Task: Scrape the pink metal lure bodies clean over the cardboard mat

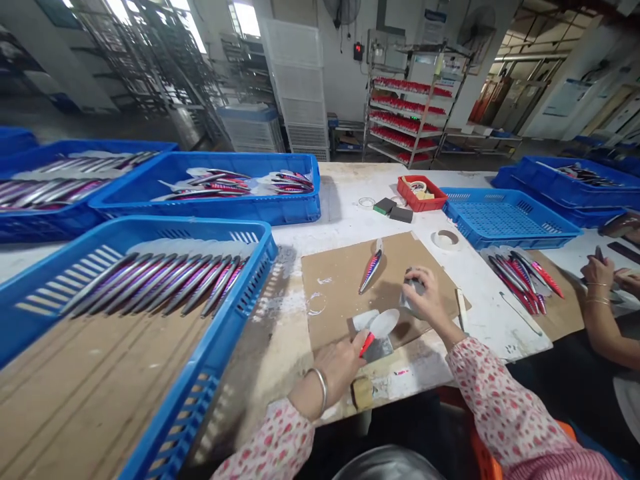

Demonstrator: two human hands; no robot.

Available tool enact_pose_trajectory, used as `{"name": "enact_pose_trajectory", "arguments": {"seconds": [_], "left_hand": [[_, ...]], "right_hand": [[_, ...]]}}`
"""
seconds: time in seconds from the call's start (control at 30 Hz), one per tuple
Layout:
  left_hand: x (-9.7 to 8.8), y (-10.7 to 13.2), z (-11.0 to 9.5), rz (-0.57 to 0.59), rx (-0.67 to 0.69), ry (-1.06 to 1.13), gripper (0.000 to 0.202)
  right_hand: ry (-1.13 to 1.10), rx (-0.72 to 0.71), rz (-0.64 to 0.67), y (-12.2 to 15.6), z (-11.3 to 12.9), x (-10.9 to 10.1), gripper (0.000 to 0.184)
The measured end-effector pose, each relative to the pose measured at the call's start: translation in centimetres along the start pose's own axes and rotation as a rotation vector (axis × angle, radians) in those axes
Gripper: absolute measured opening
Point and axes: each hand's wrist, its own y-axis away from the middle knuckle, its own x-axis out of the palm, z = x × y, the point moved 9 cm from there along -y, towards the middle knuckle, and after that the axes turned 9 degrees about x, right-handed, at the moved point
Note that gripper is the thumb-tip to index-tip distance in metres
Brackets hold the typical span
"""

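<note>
My left hand (337, 367) is closed around a red fishing lure (367, 343), whose whitish oval lip (385, 324) sticks out towards the right. Beneath the lip are a white piece (364, 320) and a grey flat piece (379, 348), both partly covered. Over the cardboard sheet (333, 270), my right hand (424, 292) grips a grey block (411, 293), mostly hidden by the fingers. A purple and silver lure (371, 270) with a pale lip lies on the cardboard, beyond both hands.
At left, a blue basket (220, 360) holds a row of lures; more blue trays (210, 210) stand behind. A red bin (423, 208), dark sanding blocks (401, 214), a tape roll (445, 239) and a blue crate (515, 233) are beyond. Another person's hands (600, 273) work at right.
</note>
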Motion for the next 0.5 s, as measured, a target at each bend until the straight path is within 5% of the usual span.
{"name": "enact_pose_trajectory", "arguments": {"seconds": [0.17, 0.27, 0.5], "left_hand": [[-1.4, -1.0, 0.6, 0.03, 0.001, -0.27, 0.046], [-1.6, -1.1, 0.4, 0.052, 0.043, -0.295, 0.042], [-1.2, -0.9, 0.8, -0.031, 0.038, -0.163, 0.037]], "right_hand": [[0.141, -0.231, 0.43, 2.7, 2.4, 2.7, 0.032], [0.164, -0.187, 0.461, 3.2, 2.5, 3.5, 0.029], [0.193, -0.268, 0.467, 3.4, 7.7, 7.6, 0.028]]}}
